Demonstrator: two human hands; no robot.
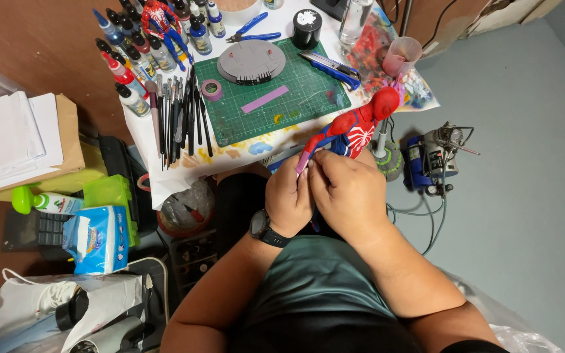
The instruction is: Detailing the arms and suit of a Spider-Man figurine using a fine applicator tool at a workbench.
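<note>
My left hand (289, 196) and my right hand (346, 191) are pressed together over my lap, both gripping a red and blue action figure (356, 125). Its red head points up and to the right, and a white emblem shows on its back. A strip of purple tape (303, 160) lies along the figure's lower limb, under my left fingertips. A black watch sits on my left wrist. The figure's legs are hidden behind my hands.
A green cutting mat (308, 91) on the white table holds a grey round base (251, 62), a purple tape roll (212, 89) and a purple strip (265, 99). Paint bottles (132, 55), brushes (178, 121), a blue utility knife (331, 65) and pliers surround it. A small compressor (434, 160) stands on the floor.
</note>
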